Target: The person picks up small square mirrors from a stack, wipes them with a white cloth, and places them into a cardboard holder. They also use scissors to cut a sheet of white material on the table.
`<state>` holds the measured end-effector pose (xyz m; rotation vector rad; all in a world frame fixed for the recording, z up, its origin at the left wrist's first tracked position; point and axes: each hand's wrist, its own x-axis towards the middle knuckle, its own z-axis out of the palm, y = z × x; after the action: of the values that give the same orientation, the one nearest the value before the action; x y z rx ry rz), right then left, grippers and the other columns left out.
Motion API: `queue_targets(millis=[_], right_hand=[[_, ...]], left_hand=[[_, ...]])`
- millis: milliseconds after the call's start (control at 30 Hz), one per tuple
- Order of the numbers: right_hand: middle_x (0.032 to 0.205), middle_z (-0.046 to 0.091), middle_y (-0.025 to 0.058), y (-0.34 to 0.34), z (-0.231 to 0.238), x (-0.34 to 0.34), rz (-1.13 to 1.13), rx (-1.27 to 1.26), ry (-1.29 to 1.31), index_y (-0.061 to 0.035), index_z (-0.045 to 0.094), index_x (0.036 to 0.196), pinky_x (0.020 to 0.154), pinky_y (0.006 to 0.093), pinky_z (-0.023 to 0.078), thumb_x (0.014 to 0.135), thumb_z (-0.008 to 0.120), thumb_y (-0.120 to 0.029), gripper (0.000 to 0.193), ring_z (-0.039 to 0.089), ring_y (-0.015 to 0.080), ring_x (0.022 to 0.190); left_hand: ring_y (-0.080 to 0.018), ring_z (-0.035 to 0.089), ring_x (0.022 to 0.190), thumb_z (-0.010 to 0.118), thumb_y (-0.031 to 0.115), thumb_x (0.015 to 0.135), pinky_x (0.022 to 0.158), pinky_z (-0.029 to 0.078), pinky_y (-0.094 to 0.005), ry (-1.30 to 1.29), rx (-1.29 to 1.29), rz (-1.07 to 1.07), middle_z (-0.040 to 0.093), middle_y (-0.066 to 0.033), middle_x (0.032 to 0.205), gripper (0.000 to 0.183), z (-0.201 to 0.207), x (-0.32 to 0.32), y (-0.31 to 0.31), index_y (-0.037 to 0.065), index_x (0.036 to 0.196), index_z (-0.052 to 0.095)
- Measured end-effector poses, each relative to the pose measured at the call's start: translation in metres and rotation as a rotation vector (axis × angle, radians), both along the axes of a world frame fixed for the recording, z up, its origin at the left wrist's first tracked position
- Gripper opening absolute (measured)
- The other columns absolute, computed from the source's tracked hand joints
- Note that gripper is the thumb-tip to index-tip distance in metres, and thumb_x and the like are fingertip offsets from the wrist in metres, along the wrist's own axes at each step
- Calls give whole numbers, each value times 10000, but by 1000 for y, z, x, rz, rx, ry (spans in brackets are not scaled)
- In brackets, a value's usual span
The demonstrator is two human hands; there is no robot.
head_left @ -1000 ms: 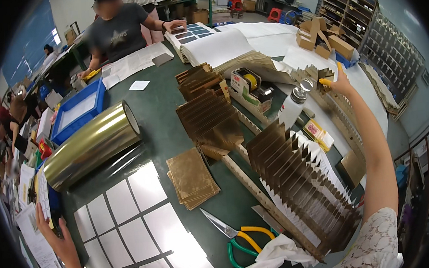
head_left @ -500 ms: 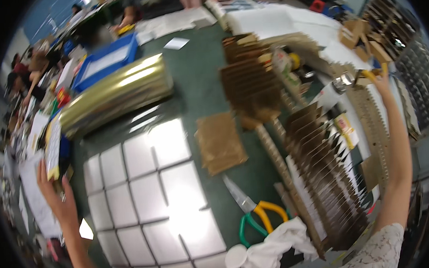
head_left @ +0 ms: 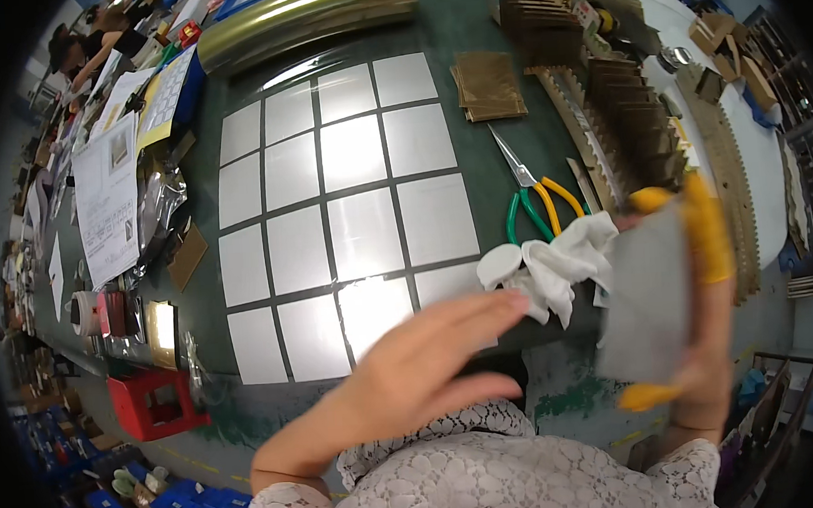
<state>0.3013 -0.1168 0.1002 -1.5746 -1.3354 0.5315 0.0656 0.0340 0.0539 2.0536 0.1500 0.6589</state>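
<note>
Several silvery square plates (head_left: 354, 150) lie in a grid on the dark green table, with shiny film along the far edge. My left hand (head_left: 423, 365) hovers over the grid's near edge, fingers outstretched and holding nothing. At the near right, my right hand (head_left: 707, 329), with yellow covers on its fingertips, grips a grey flat plate (head_left: 647, 304). Motion blurs both; whether it is one plate or a stack, I cannot tell. Between my hands lies a crumpled white cloth (head_left: 561, 268), touching scissors (head_left: 538, 190) with one green and one yellow handle.
A gold film roll (head_left: 318, 22) spans the far side. Brown square sheets (head_left: 489, 86) are stacked right of the grid. Dark slotted racks (head_left: 636, 119) and toothed strips (head_left: 722, 169) line the right. Papers (head_left: 110, 207) lie left; a red stool (head_left: 155, 404) stands below.
My right hand has come from the far right to the near right and now holds the grey plate. My left hand has moved from the left side to the front middle. The view has tilted downward.
</note>
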Motion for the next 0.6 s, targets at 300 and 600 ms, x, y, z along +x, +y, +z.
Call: queue_targets(millis=[300, 600], right_hand=[[1400, 417, 130, 34, -54, -118, 72, -165, 151, -65, 174, 1513, 1065, 391, 306, 593, 877, -421, 1211, 460, 237, 1235], [1285, 544, 119, 50, -73, -137, 27, -31, 471, 18, 270, 1460, 991, 318, 385, 907, 576, -16, 633, 544, 172, 1084]], left_hand=[[-250, 650, 1006, 655, -18, 827, 873, 516, -337, 99, -246, 158, 623, -165, 1203, 457, -21, -64, -36, 5, 1272, 557], [-181, 653, 986, 518, 75, 972, 847, 555, -305, -85, -1290, 231, 643, -136, 1136, 353, -67, -119, 10, -60, 1297, 502]])
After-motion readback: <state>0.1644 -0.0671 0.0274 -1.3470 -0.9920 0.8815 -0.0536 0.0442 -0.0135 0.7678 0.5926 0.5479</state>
